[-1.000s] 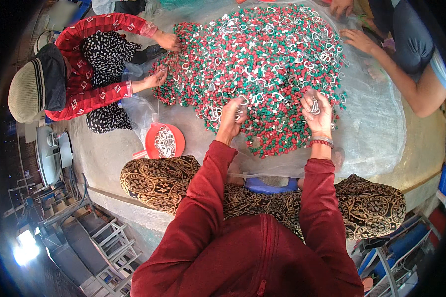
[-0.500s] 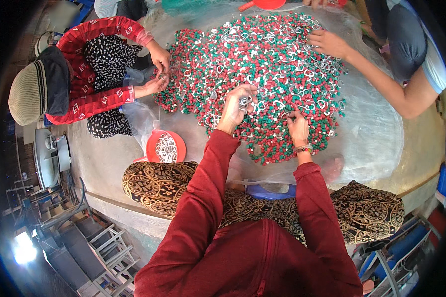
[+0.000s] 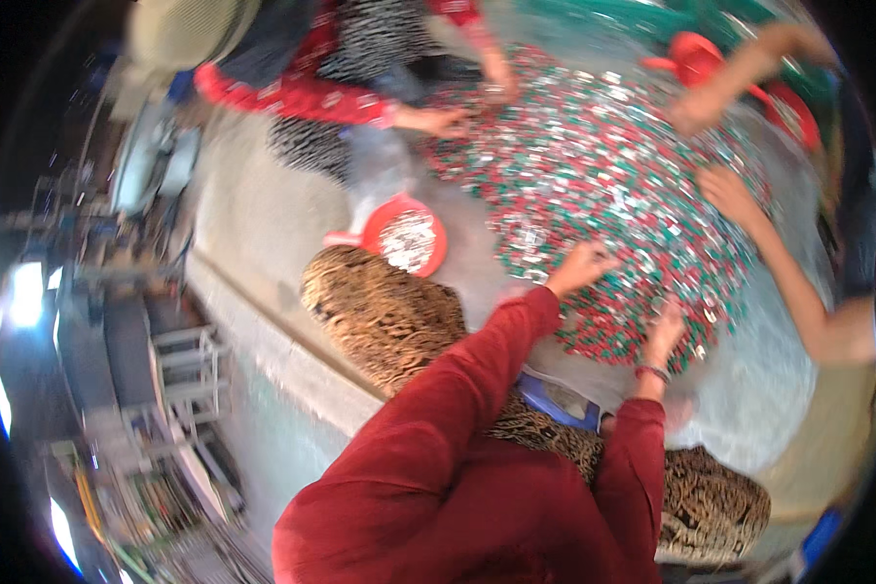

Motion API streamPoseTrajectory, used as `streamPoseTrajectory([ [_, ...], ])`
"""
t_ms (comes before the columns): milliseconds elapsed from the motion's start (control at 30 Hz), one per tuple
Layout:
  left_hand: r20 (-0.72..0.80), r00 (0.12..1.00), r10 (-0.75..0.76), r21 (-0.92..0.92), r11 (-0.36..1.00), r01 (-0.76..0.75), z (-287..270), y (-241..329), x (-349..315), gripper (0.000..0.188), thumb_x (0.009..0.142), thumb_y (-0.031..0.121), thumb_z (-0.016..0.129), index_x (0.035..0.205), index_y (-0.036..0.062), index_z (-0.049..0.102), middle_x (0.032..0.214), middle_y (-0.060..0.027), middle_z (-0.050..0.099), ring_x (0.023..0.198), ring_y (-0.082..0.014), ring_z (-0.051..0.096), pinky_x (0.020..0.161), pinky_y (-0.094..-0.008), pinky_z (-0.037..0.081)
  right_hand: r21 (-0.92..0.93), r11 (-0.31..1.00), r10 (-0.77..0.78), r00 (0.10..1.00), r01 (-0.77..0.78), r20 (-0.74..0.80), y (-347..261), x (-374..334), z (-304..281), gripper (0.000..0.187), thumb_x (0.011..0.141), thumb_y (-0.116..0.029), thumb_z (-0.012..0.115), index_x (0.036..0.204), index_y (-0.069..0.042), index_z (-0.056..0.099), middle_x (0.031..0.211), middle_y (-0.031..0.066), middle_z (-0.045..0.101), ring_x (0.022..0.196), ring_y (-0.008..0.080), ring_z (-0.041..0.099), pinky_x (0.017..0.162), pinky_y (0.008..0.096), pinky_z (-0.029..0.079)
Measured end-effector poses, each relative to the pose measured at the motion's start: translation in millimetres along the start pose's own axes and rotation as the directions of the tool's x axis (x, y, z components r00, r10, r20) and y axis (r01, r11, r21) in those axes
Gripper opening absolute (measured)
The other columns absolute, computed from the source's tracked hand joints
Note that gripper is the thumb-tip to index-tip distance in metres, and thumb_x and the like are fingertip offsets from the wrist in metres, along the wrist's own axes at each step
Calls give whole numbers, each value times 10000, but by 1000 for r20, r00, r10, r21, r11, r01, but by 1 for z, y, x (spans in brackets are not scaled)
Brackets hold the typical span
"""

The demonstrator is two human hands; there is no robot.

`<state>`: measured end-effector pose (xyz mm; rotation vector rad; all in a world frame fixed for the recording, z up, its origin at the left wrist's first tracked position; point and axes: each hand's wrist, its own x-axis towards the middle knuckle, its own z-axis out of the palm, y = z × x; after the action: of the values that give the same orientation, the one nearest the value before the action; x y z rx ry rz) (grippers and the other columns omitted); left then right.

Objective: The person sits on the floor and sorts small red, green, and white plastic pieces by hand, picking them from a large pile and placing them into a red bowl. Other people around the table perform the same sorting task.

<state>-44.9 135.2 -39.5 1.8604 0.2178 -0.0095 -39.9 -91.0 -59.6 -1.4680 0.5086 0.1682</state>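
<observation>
A wide pile of small red, green and white pieces (image 3: 594,175), mixed with white rings, spreads over a clear plastic sheet (image 3: 749,389). My left hand (image 3: 582,269) is over the near part of the pile, its fingers pointing right. Blur hides whether it holds anything. My right hand (image 3: 664,336), with a bracelet at the wrist, reaches into the pile's near edge, its fingers among the pieces. White shapes show by its fingertips, but motion smears them. To the left, a red-orange handled bowl (image 3: 436,255) holds a heap of white rings (image 3: 406,240).
A person in red checked sleeves (image 3: 331,102) works at the far left of the pile. Another person's arms (image 3: 784,263) reach in from the right. Red scoops (image 3: 693,56) stand at the far right. A blue plastic stool (image 3: 560,404) is between my legs.
My view has swung, so the scene is blurred and tilted. The bunch of rings earlier in my left hand cannot be made out now. The right-hand person's second arm has come into view.
</observation>
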Motion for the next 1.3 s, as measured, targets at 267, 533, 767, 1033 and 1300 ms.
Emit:
streamPoseTrajectory([
  [267,275,945,-176,-959,-113,258,-4,61,-42,214,826,285,575,925,96,579,957,-66,628,867,-193,628,729,-378,545,-216,877,-295,837,428,462,-136,-51,104,54,821,-47,535,861,-43,499,704,29,496,535,109,489,478,246,414],
  [533,97,942,-322,-933,-359,-27,-26,45,-54,348,859,438,561,942,105,617,986,-70,628,908,-221,598,835,-393,480,-337,244,-223,391,909,893,-143,-129,179,337,855,-76,543,1188,-26,526,1040,197,570,992,339,547,870,404,431],
  [767,-437,823,-364,-738,-377,-559,-203,7,-49,247,846,319,599,873,75,576,905,-102,611,761,-240,616,567,-363,545,-316,459,-416,515,830,749,-194,-65,179,209,904,-113,544,1049,15,622,996,147,623,935,263,605,831,340,454],
  [1033,-896,437,73,237,913,332,-322,-67,-132,596,722,26,709,1245,63,424,1099,-137,571,951,-248,565,835,-363,467,-829,475,-414,906,295,85,-225,48,2,375,850,-340,599,1104,-67,634,888,178,673,840,311,653,788,391,485],
  [1300,-975,124,186,189,390,901,-242,-2,-61,366,794,350,573,1117,183,616,1090,-162,580,1045,-366,506,883,-569,330,-729,678,-26,988,-92,-150,-172,49,-80,417,828,-350,611,1160,-98,602,887,151,677,719,220,668,550,338,532],
])
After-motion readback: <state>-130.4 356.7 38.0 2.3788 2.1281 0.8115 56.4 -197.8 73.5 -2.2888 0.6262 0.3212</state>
